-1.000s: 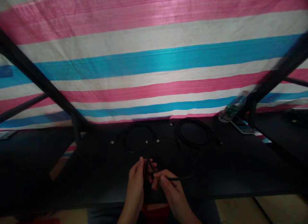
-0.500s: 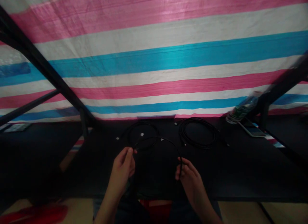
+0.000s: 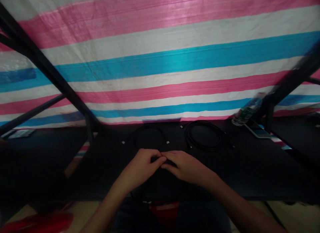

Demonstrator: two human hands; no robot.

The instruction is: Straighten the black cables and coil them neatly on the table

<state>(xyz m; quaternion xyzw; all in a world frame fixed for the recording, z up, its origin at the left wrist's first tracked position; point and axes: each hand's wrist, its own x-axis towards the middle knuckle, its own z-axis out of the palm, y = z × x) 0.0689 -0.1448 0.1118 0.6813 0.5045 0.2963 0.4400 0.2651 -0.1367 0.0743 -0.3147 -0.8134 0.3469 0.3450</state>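
In the middle of the head view, my left hand point(image 3: 147, 163) and my right hand point(image 3: 183, 164) meet fingertip to fingertip above the black table. Both are closed in a pinch on the black cable, which is mostly hidden by the fingers and hard to pick out against the dark top. Just beyond my hands lies a loosely coiled black cable point(image 3: 135, 136) with pale plugs at its ends. To its right rests a thicker coil of black cable point(image 3: 186, 136), its small connectors sticking out around it.
A clear plastic bottle point(image 3: 246, 112) leans at the back right, beside a phone point(image 3: 258, 130) lying flat. Dark metal frame bars point(image 3: 62, 86) slant up on both sides. Behind the table point(image 3: 100, 173) hangs a striped plastic sheet point(image 3: 175, 62). Something red point(image 3: 42, 223) is at the lower left.
My hands were apart with the black cable arched between them. They have come together at the middle, and the arch no longer shows.
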